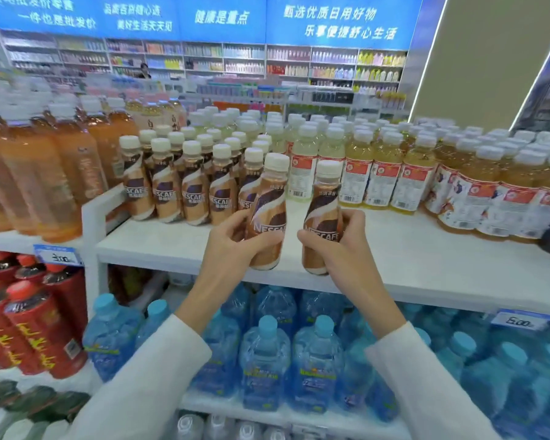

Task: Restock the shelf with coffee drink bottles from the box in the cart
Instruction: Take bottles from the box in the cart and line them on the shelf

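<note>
My left hand (235, 246) grips a brown Nescafe coffee bottle (269, 204) with a white cap, tilted slightly right. My right hand (343, 246) grips a second coffee bottle (323, 204), held upright. Both bottles hover over the front edge of the white shelf (410, 258). Behind and to the left stands a group of several matching coffee bottles (178, 188) on that shelf. The box and the cart are out of view.
Yellow drink bottles (378, 173) fill the shelf to the right, large orange drink bottles (45, 173) the left section. Blue water bottles (267, 354) sit on the shelf below, red bottles (29, 315) lower left. A person (144, 70) stands far back.
</note>
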